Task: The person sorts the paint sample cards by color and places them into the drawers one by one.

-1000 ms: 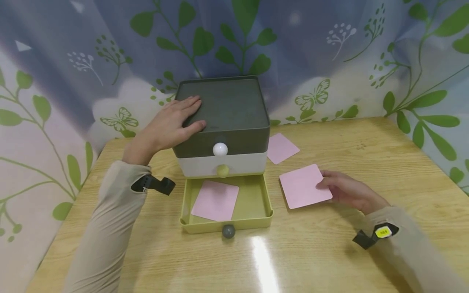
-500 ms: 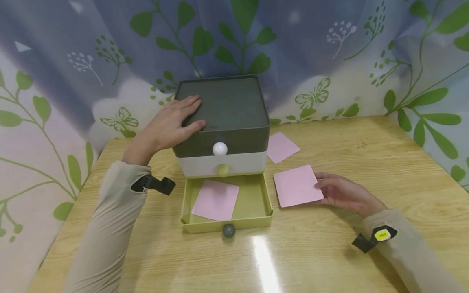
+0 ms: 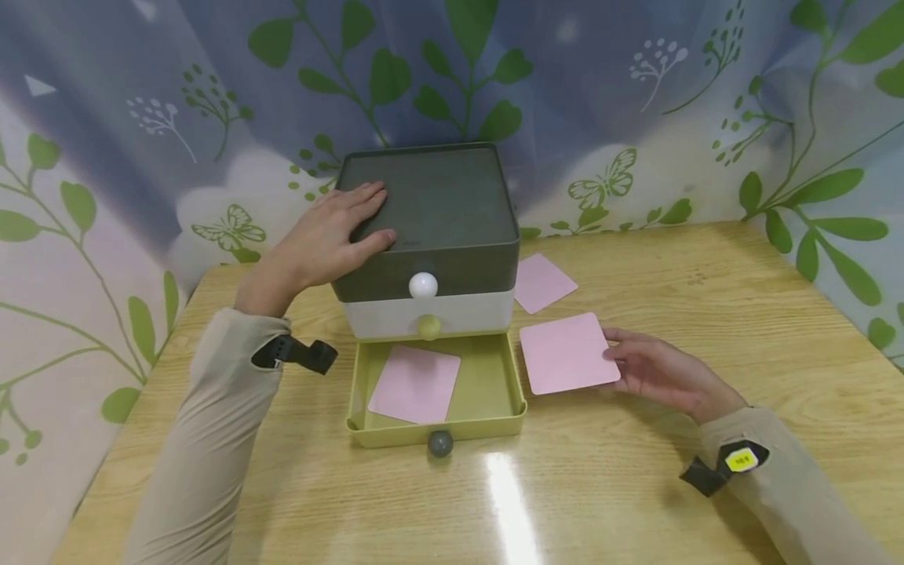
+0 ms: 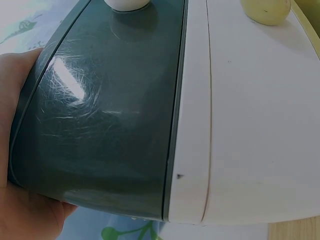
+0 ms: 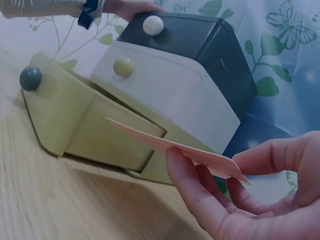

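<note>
My left hand [image 3: 321,239] lies flat with straight fingers on the dark top of the small drawer box [image 3: 431,212] and presses it to hold it steady. My right hand [image 3: 660,369] pinches the right edge of a pink card [image 3: 567,353]; in the right wrist view the card is lifted off the table [image 3: 636,486], thumb above and fingers below. Compared with a second ago, this card has moved to the left and now sits just beside the open bottom drawer [image 3: 487,392], between my two hands. I judge the carrying is almost finished. One pink card [image 3: 414,384] already lies in the drawer, and another card [image 3: 542,282] lies beyond my right hand, beside the box.
</note>
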Demonstrator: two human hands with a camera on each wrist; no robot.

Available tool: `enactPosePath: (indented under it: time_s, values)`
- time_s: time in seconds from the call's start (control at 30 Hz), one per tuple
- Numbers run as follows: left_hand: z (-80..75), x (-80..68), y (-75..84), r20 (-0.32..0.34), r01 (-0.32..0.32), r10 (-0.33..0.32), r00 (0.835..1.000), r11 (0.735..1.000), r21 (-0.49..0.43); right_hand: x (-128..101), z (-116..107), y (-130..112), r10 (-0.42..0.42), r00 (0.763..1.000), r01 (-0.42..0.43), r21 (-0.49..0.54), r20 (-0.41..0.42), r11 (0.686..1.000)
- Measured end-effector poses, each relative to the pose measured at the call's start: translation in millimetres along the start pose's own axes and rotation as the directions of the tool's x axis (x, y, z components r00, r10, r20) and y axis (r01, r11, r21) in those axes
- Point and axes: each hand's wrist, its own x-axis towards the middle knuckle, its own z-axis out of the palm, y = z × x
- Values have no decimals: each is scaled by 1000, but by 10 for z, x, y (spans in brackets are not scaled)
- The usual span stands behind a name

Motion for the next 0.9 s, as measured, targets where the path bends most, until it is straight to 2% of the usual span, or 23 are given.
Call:
enactPosePath:
  time_s: [0.27, 0.43, 0.7, 0.9]
  values:
    - [-7, 23, 9, -12, -6, 6, 1000, 1000, -1, -7, 127, -28, -18, 999, 18, -2, -40, 1000]
    - [13, 6, 6, -7, -2, 2, 1000, 1000, -8, -9, 211, 7, -16, 1000, 15, -31, -16, 999]
    - [16, -6, -3, -13, 3, -3, 1000, 1000, -14, 57, 389, 55, -7, 1000, 7, 0, -12, 1000]
    - [5, -2, -4, -10, 6, -6, 1000, 1000, -15, 153, 501, 82, 3, 1000, -3, -4, 29, 1000]
